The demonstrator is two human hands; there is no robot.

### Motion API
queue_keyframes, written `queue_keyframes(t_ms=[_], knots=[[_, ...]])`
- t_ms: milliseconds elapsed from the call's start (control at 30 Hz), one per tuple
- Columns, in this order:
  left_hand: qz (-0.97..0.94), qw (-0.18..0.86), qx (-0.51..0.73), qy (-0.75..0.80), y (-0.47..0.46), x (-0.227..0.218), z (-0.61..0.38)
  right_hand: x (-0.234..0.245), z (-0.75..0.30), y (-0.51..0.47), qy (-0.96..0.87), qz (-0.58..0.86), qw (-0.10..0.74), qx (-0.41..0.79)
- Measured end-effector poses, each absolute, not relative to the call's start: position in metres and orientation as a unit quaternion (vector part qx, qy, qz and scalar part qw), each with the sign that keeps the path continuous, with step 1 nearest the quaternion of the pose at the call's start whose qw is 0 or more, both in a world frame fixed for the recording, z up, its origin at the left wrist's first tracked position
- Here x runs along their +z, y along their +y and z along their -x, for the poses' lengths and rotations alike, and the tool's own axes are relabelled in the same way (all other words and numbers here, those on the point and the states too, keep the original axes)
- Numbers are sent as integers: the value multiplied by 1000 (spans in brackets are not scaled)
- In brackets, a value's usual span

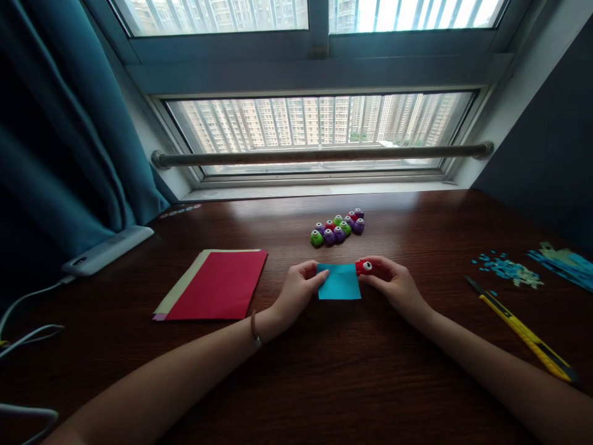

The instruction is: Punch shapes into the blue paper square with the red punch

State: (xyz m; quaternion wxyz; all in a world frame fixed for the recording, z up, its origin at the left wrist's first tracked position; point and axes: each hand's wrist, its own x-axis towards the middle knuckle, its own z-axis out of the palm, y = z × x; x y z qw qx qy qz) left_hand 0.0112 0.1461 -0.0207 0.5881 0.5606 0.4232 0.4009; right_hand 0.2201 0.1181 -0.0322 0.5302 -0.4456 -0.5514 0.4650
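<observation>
A small square of blue paper (340,282) lies on the dark wooden desk (324,383) in front of me. My left hand (296,293) pinches its left edge. My right hand (391,284) grips a small red paper punch (364,267) at the paper's upper right corner. Behind the paper sits a cluster of several small punches (338,227) in green, purple and red.
A stack of coloured sheets, red on top (217,284), lies to the left. A yellow utility knife (523,330) lies to the right, with blue paper scraps (507,269) and blue strips (563,262) beyond. A white device (107,248) and cables (28,309) sit far left.
</observation>
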Motion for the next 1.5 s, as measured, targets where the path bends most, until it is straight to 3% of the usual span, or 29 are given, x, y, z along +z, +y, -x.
queue_keyframes(t_ms=[1500], knots=[[-594,586,377,402,145,-21,-12,-34,-217,114,-558,433,516,484]])
